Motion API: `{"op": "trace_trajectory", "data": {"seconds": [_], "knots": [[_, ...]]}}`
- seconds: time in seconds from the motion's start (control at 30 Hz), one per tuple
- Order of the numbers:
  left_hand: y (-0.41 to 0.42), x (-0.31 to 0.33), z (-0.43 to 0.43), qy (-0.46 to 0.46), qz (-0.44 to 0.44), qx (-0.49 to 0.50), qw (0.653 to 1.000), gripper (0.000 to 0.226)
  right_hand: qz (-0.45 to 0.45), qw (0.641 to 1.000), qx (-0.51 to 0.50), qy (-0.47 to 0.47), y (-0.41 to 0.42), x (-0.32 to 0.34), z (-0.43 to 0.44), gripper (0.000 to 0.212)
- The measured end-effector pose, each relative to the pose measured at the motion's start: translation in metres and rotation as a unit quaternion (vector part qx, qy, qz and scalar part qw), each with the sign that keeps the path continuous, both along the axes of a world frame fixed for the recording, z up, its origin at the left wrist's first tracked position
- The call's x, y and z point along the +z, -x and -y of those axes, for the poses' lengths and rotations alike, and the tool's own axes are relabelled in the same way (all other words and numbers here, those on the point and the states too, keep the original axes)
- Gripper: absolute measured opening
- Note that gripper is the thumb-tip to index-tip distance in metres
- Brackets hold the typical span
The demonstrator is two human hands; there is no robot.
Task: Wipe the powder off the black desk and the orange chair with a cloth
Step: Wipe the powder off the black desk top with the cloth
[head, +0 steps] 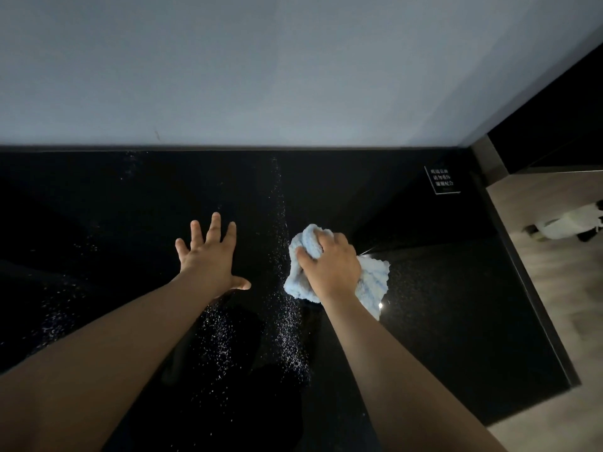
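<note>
clutching cloth (pixel 372 283) on desk (pixel 456 308), right grip (pixel 329 265) sits far from edges; left grip (pixel 205 259) spread.

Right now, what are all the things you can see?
desk: one, black, below the wall.
powder: many specks, white, scattered on the desk, thickest left of the cloth.
cloth: one, light blue, bunched on the desk.
sign: one, black with white writing, desk's far right corner.
wall: one, pale grey, behind the desk.
floor: one, light wood, right of the desk.
white object: one, on the floor, too blurred to name.
left grip: one, fingers spread, left of the cloth.
right grip: one, holds the cloth.
</note>
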State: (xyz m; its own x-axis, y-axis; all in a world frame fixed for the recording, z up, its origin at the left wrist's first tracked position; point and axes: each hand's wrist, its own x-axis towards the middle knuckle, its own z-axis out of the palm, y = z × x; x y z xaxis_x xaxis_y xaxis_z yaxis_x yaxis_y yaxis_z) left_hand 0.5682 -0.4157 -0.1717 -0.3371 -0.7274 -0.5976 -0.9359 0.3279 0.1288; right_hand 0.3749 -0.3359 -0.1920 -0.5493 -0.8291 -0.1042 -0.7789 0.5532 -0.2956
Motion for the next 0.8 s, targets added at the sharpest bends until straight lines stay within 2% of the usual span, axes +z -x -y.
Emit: {"op": "trace_trajectory", "data": {"seconds": [0.13, 0.23, 0.53, 0.8], "knots": [[-0.006, 0.001, -0.035, 0.027, -0.032, -0.042, 0.998, 0.104, 0.003, 1.0, -0.006, -0.013, -0.006, 0.003, -0.017, 0.051], [-0.019, 0.001, -0.066, 0.02, -0.038, -0.091, 0.995, 0.102, 0.01, 1.0, -0.013, -0.017, -0.01, 0.005, -0.027, 0.051], [-0.042, 0.002, -0.113, -0.05, 0.009, -0.135, 0.99, 0.146, 0.005, 1.0, -0.026, -0.007, -0.022, 0.003, -0.06, 0.052], [-0.044, -0.006, -0.114, -0.046, 0.009, -0.139, 0.989, 0.15, 0.008, 0.998, -0.055, -0.029, -0.032, 0.006, -0.097, 0.055]]}}
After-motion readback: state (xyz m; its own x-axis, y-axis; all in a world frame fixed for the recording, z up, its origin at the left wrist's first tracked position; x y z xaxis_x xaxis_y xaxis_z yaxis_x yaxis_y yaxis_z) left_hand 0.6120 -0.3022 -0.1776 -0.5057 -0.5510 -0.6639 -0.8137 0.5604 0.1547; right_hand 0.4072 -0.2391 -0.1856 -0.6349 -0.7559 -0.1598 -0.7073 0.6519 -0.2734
